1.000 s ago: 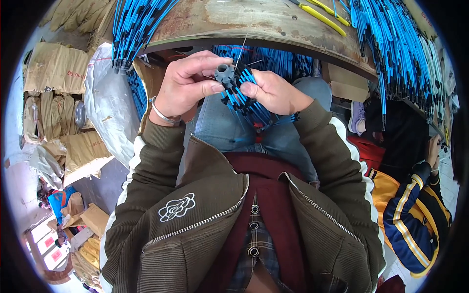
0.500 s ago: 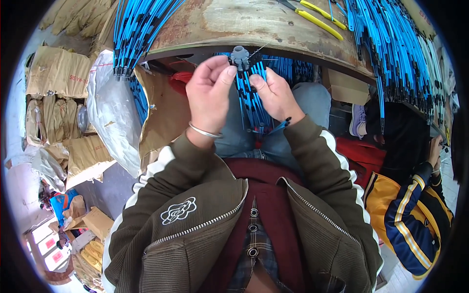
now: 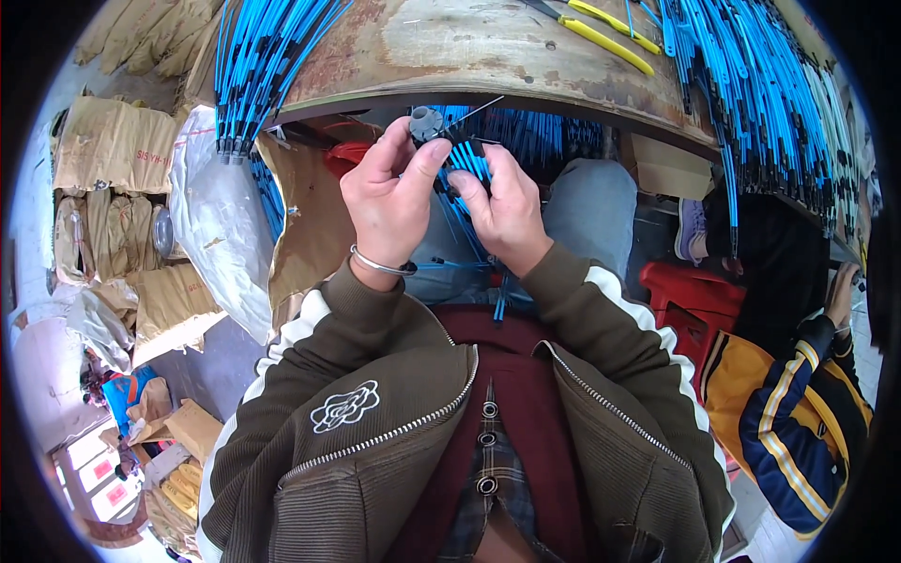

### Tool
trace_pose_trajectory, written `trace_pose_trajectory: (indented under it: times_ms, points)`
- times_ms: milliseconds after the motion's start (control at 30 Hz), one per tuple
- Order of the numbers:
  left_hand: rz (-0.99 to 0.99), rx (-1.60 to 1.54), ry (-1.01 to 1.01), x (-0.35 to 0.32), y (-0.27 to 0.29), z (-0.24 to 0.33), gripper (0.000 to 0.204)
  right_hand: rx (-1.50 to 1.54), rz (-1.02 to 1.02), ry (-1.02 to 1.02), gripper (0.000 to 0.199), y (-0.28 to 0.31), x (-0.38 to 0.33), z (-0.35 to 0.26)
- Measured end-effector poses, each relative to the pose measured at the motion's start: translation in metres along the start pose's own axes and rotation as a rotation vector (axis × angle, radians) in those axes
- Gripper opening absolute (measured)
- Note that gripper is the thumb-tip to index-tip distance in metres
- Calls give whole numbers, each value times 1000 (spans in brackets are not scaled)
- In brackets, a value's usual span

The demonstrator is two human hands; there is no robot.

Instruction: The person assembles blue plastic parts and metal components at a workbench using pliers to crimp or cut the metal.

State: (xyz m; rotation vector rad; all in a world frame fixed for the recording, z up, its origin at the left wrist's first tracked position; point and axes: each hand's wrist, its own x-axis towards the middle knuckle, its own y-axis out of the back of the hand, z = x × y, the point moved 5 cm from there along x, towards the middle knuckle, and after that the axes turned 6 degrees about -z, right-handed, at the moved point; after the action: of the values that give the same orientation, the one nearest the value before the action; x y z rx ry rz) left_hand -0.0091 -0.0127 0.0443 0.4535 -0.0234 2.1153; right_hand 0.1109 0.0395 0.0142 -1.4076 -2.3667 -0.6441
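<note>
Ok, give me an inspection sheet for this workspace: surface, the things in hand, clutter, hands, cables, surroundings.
Surface: worn, rust-stained wooden bench top, curved by the lens.
Things in hand: bundle of blue wires with black ends, topped by a small grey plastic round piece.
Clutter: yellow-handled pliers lying on the bench.
Hands: left hand pinches near the grey piece; right hand grips the bundle; silver bangle on the left wrist.
Cables: sheaves of blue wires hang over the bench edge at left, and more at right.
Surroundings: brown paper sacks, white plastic bag, red plastic stool, another person's yellow and navy sleeve.
</note>
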Motion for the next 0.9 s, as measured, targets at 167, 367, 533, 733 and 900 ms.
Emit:
trace_pose_trajectory:
  times_ms: [167,367,533,733,900]
  points:
    - [-26,-165,35,-1,4,-8,33,-56,-154,82,16,5,9,2]
    - [-106,-285,13,-1,19,-28,37,-75,-377,118,17,-1,24,4]
    - [-135,-279,-10,4,23,-33,37,38,-563,127,21,-4,36,10]
    - [-158,-180,44,9,22,-24,35,-32,-580,86,21,-14,38,15]
    - [-35,-44,169,8,17,-15,32,-180,-465,12,20,-20,32,6]
